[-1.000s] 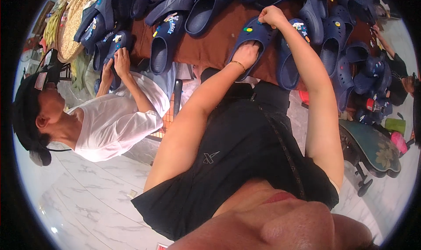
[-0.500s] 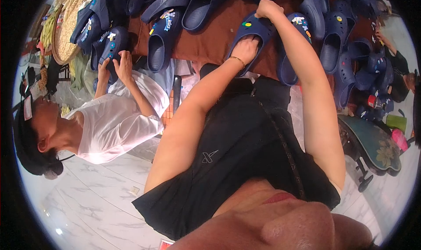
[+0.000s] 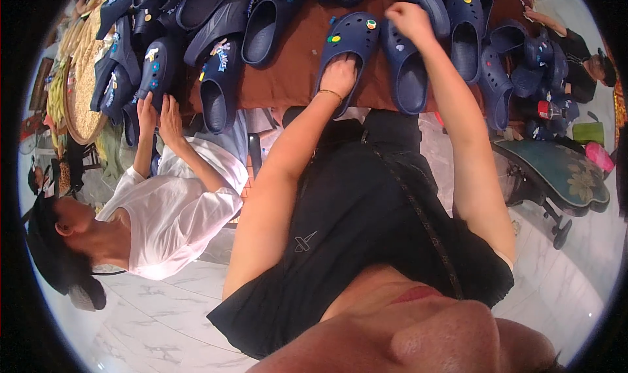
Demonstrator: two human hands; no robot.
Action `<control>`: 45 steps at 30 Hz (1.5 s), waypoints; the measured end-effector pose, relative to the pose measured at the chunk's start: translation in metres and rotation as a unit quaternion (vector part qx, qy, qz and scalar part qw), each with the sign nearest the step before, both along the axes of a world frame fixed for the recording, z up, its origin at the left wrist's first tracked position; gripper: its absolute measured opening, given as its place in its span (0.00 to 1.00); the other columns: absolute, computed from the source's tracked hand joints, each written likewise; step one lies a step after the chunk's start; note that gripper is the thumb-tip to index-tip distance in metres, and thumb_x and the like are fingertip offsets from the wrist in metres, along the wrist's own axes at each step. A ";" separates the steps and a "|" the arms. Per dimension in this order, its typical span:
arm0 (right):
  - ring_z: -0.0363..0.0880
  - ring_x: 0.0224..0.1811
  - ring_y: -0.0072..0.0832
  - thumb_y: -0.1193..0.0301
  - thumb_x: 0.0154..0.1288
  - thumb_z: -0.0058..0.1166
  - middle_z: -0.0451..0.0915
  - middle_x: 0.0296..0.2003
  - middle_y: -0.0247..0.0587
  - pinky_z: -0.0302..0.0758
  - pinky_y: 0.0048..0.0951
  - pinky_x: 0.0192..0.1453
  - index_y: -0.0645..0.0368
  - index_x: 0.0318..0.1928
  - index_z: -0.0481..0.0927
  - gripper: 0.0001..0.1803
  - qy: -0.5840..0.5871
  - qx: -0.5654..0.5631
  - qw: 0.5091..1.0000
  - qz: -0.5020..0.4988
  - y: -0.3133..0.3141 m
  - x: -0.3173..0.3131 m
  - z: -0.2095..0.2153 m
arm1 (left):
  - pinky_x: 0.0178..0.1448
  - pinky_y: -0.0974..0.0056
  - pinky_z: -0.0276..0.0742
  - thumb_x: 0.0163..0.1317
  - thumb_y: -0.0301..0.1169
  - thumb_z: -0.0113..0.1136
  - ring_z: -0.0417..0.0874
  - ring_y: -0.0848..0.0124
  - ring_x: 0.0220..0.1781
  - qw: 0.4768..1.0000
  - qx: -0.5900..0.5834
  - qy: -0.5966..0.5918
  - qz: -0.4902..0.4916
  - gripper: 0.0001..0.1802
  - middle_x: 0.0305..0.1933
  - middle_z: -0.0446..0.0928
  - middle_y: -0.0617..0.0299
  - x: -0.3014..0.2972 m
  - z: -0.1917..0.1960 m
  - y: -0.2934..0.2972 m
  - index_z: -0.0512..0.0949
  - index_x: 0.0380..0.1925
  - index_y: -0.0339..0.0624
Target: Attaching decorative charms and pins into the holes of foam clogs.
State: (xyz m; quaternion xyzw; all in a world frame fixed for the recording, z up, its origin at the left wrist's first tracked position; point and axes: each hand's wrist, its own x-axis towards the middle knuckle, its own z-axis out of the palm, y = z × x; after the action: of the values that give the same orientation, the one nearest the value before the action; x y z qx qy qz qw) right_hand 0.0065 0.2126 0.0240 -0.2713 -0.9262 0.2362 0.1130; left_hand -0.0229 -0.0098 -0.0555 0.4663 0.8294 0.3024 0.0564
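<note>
Two hands at work: we find both of the person's own hands raised to a navy clog on the brown bench [image 3: 288, 79]; forearms come up from the lower edge over a black garment.
Left hand: the left hand [image 3: 339, 76] is pushed into the opening of the navy clog [image 3: 350, 46]; fingers are inside the shoe and hidden, so we cannot tell how they are set; a thin bracelet [image 3: 330, 94] sits at the wrist.
Right hand: the right hand [image 3: 407, 18] is closed in a loose fist at the clog's outer edge, near the toe; we cannot tell whether it pinches anything.
Clog: it lies sole down on the bench, toe away from the person; its perforated upper carries small coloured charms [image 3: 370, 24]; a second navy clog [image 3: 409, 72] lies just beside it on the right, touching or nearly so.
Surrounding stock: many more navy clogs are spread across the far part of the bench and piled at the right.
Co-worker: a person in a white shirt [image 3: 173, 216] and dark cap sits to the left; both of that person's hands [image 3: 160, 111] are on another decorated navy clog [image 3: 152, 69] at the bench edge.
Floor: pale marble tiles [image 3: 150, 321]; a dark stool with a flower pattern [image 3: 562, 173] stands at the right.
</note>
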 end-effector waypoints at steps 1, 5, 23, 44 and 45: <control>0.78 0.34 0.40 0.61 0.49 0.49 0.79 0.30 0.45 0.72 0.36 0.41 0.55 0.32 0.80 0.14 0.012 0.010 0.999 -0.041 0.014 0.017 0.001 | 0.37 0.50 0.71 0.53 0.32 0.47 0.75 0.48 0.31 1.000 0.013 0.010 0.000 0.09 0.28 0.73 0.43 -0.001 -0.002 0.000 0.72 0.27 0.37; 0.78 0.33 0.41 0.55 0.49 0.50 0.79 0.27 0.47 0.72 0.35 0.39 0.58 0.28 0.81 0.19 -0.068 -0.021 0.990 -0.126 0.055 0.075 -0.006 | 0.38 0.50 0.71 0.53 0.32 0.47 0.75 0.48 0.31 1.000 -0.005 0.013 0.006 0.10 0.28 0.73 0.44 -0.001 -0.002 0.001 0.72 0.28 0.37; 0.73 0.17 0.25 0.69 0.42 0.60 0.76 0.19 0.41 0.66 0.25 0.20 0.63 0.22 0.79 0.10 -0.124 -0.260 0.944 -0.161 0.075 0.083 -0.018 | 0.40 0.51 0.71 0.53 0.32 0.48 0.75 0.49 0.34 1.000 -0.006 0.008 -0.005 0.10 0.30 0.73 0.46 0.006 -0.002 0.004 0.71 0.32 0.37; 0.75 0.44 0.43 0.56 0.50 0.52 0.77 0.38 0.54 0.70 0.36 0.48 0.56 0.38 0.80 0.19 -0.192 -0.037 0.971 -0.136 0.057 0.062 -0.002 | 0.42 0.51 0.70 0.52 0.31 0.47 0.74 0.49 0.36 1.000 0.005 0.000 -0.008 0.11 0.35 0.72 0.43 0.006 -0.001 0.007 0.72 0.32 0.35; 0.74 0.45 0.44 0.57 0.51 0.52 0.76 0.39 0.53 0.70 0.36 0.49 0.56 0.38 0.79 0.19 -0.191 -0.027 0.968 -0.159 0.057 0.057 -0.003 | 0.43 0.51 0.70 0.52 0.31 0.47 0.75 0.49 0.36 1.000 0.002 -0.002 -0.005 0.11 0.35 0.72 0.43 0.007 -0.001 0.008 0.72 0.32 0.35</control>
State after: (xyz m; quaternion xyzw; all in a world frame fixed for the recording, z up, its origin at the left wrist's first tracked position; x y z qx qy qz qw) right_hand 0.0639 0.2699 0.0215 -0.4582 -0.8689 0.1838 -0.0374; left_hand -0.0159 -0.0017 -0.0566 0.4695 0.8267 0.3044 0.0588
